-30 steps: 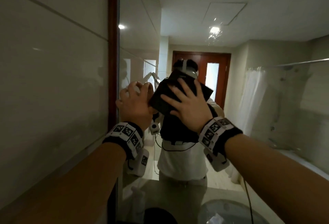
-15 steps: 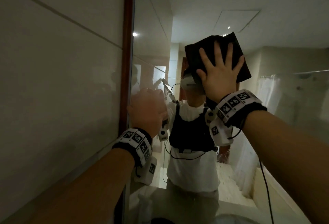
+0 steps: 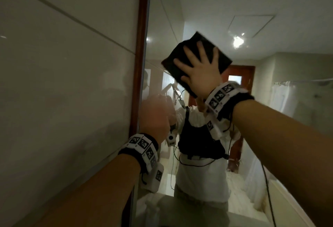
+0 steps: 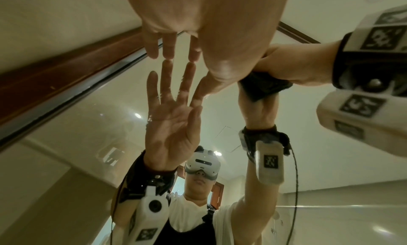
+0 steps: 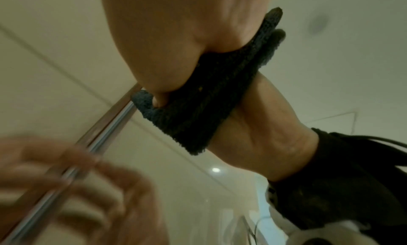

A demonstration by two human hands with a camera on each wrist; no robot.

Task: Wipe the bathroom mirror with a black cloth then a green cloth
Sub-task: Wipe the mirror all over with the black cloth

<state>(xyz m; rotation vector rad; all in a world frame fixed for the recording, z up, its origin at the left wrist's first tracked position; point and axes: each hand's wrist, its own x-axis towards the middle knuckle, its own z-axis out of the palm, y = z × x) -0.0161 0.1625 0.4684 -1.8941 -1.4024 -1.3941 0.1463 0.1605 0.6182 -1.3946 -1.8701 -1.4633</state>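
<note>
The black cloth (image 3: 193, 41) lies flat against the mirror (image 3: 207, 10), high up and a little right of the mirror's left edge. My right hand (image 3: 200, 75) presses it to the glass with spread, straight fingers. From the right wrist view, the cloth (image 5: 209, 100) is squeezed between my palm (image 5: 176, 40) and the glass. My left hand (image 3: 155, 116) sits lower, close to the frame and blurred. In the left wrist view its straight fingertips (image 4: 169, 45) touch the glass and hold nothing. No green cloth is in view.
A dark wooden frame (image 3: 142, 46) runs up the mirror's left edge, with a pale tiled wall (image 3: 63, 82) beyond it. The glass reflects a person, a brown door (image 3: 241, 75) and a white shower curtain (image 3: 282, 96). A counter edge (image 3: 288, 199) shows at the bottom right.
My right hand has carried the black cloth up the mirror from chest height, then left toward the frame. The left hand has stayed near the frame.
</note>
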